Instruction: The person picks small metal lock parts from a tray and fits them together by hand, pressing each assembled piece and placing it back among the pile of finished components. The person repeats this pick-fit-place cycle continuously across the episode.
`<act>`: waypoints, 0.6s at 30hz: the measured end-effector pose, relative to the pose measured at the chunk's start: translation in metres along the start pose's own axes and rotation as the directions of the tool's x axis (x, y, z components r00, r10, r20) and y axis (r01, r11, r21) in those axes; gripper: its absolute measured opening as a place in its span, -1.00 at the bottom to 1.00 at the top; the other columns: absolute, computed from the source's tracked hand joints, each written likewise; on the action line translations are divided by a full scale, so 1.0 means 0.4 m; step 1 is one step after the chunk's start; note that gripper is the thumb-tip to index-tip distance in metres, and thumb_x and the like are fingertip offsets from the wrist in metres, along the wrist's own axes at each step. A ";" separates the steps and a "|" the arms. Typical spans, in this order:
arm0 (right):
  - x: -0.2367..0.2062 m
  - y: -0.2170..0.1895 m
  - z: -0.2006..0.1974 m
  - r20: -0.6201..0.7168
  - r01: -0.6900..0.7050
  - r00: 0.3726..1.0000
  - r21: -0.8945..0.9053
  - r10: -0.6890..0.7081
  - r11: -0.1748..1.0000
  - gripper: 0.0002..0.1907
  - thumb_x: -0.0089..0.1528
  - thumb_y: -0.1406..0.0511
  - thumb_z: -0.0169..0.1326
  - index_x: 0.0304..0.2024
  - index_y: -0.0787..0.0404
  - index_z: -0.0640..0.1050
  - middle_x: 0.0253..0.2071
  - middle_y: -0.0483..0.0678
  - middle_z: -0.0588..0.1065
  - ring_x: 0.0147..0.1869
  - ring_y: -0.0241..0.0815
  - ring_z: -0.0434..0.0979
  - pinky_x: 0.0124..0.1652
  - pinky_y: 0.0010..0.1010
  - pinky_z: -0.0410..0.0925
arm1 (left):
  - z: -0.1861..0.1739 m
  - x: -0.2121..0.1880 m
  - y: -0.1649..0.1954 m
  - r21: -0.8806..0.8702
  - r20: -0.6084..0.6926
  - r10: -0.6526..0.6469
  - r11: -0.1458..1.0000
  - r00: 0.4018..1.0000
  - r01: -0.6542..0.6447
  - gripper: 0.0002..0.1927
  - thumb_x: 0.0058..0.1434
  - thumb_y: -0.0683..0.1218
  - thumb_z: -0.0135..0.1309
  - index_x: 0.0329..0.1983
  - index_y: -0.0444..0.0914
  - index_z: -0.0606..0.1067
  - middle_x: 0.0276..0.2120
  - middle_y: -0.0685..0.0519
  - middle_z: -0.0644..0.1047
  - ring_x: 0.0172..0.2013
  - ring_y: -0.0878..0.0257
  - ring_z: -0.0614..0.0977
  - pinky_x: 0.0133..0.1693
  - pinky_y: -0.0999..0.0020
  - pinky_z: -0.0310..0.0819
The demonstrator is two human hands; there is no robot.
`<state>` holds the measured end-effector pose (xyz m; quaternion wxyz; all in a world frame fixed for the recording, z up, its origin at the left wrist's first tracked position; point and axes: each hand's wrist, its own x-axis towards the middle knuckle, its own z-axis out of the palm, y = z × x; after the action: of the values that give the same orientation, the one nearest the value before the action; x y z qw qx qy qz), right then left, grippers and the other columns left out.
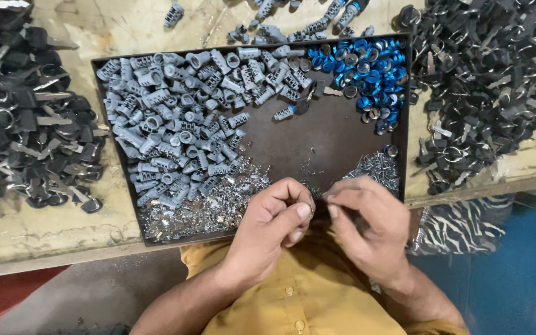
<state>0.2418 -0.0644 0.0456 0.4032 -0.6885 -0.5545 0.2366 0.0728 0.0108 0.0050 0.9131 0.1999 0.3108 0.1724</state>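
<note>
1. Fingers: the left hand curls shut, thumb pressed to forefinger on a small part hidden between the hands; the right hand pinches at the same spot.
2. Location: both hands meet just above the near edge of the dark tray.
3. Relation: the small metal pins lie just left of the left hand, which is nearer; grey lock cylinders lie beyond. The part's axis cannot be told.

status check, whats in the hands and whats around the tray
Left hand and right hand pinched together over the tray's near edge; part between them hidden. Grey cylinders, blue rings, small metal bits in tray.
</note>
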 end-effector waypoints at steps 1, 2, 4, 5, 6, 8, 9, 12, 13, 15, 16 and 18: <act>0.005 0.008 -0.014 -0.021 -0.021 1.000 -0.044 0.020 0.999 -0.87 0.15 0.52 0.19 -0.24 0.33 0.56 -0.20 -0.01 0.55 -0.20 -0.26 0.58 -0.28 -0.55 0.40 | -0.001 -0.003 0.002 0.002 0.002 0.008 1.000 1.000 -0.008 -0.95 0.37 -0.20 0.03 -0.23 -0.27 0.41 -0.48 0.21 0.38 -0.50 0.48 0.31 -0.45 0.54 0.12; 0.007 0.016 -0.032 -0.043 -0.047 0.998 -0.092 0.043 0.995 -0.86 0.14 0.52 0.20 -0.24 0.32 0.59 -0.21 -0.02 0.56 -0.22 -0.28 0.58 -0.31 -0.57 0.39 | -0.006 -0.007 0.006 0.043 -0.005 0.026 0.999 1.000 -0.026 -0.95 0.37 -0.20 0.02 -0.23 -0.28 0.42 -0.48 0.21 0.38 -0.49 0.48 0.31 -0.45 0.54 0.12; 0.001 0.032 -0.070 -0.103 -0.146 0.986 -0.163 0.130 0.976 -0.83 0.16 0.53 0.22 -0.19 0.33 0.62 -0.19 -0.02 0.55 -0.26 -0.31 0.55 -0.34 -0.58 0.37 | -0.020 -0.013 0.015 0.115 -0.010 0.055 0.992 0.998 -0.053 -0.95 0.36 -0.21 0.02 -0.23 -0.29 0.42 -0.48 0.20 0.38 -0.48 0.49 0.32 -0.44 0.54 0.13; -0.005 0.039 -0.087 -0.134 -0.197 0.976 -0.197 0.173 0.960 -0.82 0.17 0.54 0.22 -0.17 0.33 0.64 -0.18 -0.02 0.55 -0.27 -0.33 0.54 -0.36 -0.59 0.35 | -0.024 -0.011 0.016 0.093 -0.010 0.044 0.995 0.999 -0.043 -0.96 0.36 -0.22 0.02 -0.23 -0.29 0.42 -0.49 0.20 0.38 -0.48 0.48 0.32 -0.45 0.54 0.12; -0.009 0.046 -0.094 -0.159 -0.221 0.969 -0.227 0.188 0.949 -0.83 0.19 0.54 0.22 -0.16 0.33 0.64 -0.18 -0.01 0.54 -0.28 -0.33 0.51 -0.36 -0.58 0.33 | -0.029 -0.008 0.016 0.071 -0.011 0.033 0.997 0.999 -0.032 -0.97 0.35 -0.22 0.02 -0.23 -0.29 0.42 -0.49 0.20 0.38 -0.49 0.48 0.31 -0.46 0.55 0.10; -0.016 0.051 -0.095 -0.207 -0.266 0.955 -0.281 0.212 0.922 -0.84 0.22 0.56 0.22 -0.16 0.34 0.64 -0.18 0.02 0.52 -0.30 -0.32 0.46 -0.36 -0.56 0.28 | -0.030 -0.002 0.008 0.062 0.004 0.019 0.998 1.000 -0.019 -0.97 0.35 -0.22 0.02 -0.23 -0.29 0.42 -0.49 0.20 0.37 -0.49 0.49 0.30 -0.47 0.54 0.09; -0.019 0.046 -0.090 -0.234 -0.286 0.946 -0.264 0.227 0.921 -0.85 0.20 0.57 0.20 -0.18 0.36 0.63 -0.18 0.05 0.51 -0.35 -0.31 0.43 -0.40 -0.55 0.26 | -0.028 0.002 0.003 0.079 0.019 0.019 0.997 1.000 -0.021 -0.96 0.35 -0.22 0.03 -0.23 -0.29 0.42 -0.49 0.21 0.37 -0.49 0.49 0.29 -0.46 0.54 0.10; -0.018 0.014 -0.044 -0.199 -0.217 0.963 -0.187 0.179 0.958 -0.88 0.20 0.59 0.14 -0.22 0.38 0.57 -0.17 0.07 0.51 -0.36 -0.29 0.43 -0.41 -0.55 0.28 | -0.012 0.010 -0.014 0.058 0.030 0.029 0.998 0.999 -0.030 -0.94 0.38 -0.20 0.04 -0.22 -0.28 0.42 -0.49 0.22 0.34 -0.50 0.50 0.27 -0.46 0.54 0.10; -0.017 -0.001 -0.024 -0.127 -0.117 0.987 -0.143 0.099 0.983 -0.88 0.22 0.58 0.13 -0.21 0.36 0.54 -0.14 0.04 0.52 -0.27 -0.28 0.49 -0.35 -0.56 0.33 | -0.006 0.010 -0.018 0.043 0.028 0.032 0.998 0.999 -0.033 -0.94 0.39 -0.20 0.04 -0.22 -0.28 0.42 -0.50 0.23 0.33 -0.51 0.50 0.27 -0.47 0.54 0.10; -0.008 -0.019 0.008 -0.055 -0.003 0.998 -0.067 -0.001 0.998 -0.87 0.23 0.56 0.12 -0.20 0.35 0.51 -0.12 0.02 0.54 -0.19 -0.27 0.55 -0.28 -0.56 0.38 | 0.003 0.006 -0.019 0.014 0.000 0.013 1.000 1.000 -0.013 -0.94 0.38 -0.19 0.03 -0.22 -0.27 0.41 -0.50 0.21 0.35 -0.51 0.48 0.30 -0.47 0.54 0.11; -0.001 -0.021 0.017 -0.043 0.015 0.999 -0.049 -0.017 0.999 -0.86 0.21 0.56 0.14 -0.20 0.36 0.51 -0.13 0.03 0.54 -0.20 -0.26 0.55 -0.28 -0.54 0.38 | 0.004 0.003 -0.016 -0.003 -0.011 0.005 1.000 1.000 -0.005 -0.94 0.37 -0.18 0.03 -0.22 -0.26 0.41 -0.49 0.21 0.36 -0.51 0.47 0.31 -0.47 0.54 0.11; 0.007 -0.017 0.016 -0.037 0.014 0.999 -0.048 -0.016 0.999 -0.84 0.15 0.56 0.18 -0.22 0.36 0.53 -0.15 0.02 0.55 -0.25 -0.28 0.55 -0.30 -0.54 0.38 | 0.004 -0.004 -0.009 -0.024 -0.010 0.022 0.999 1.000 -0.023 -0.94 0.38 -0.18 0.03 -0.22 -0.27 0.41 -0.49 0.21 0.36 -0.50 0.48 0.31 -0.46 0.54 0.12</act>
<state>0.2337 -0.0594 0.0480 0.3986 -0.6980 -0.5577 0.2073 0.0732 0.0065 0.0054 0.9119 0.1917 0.3109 0.1874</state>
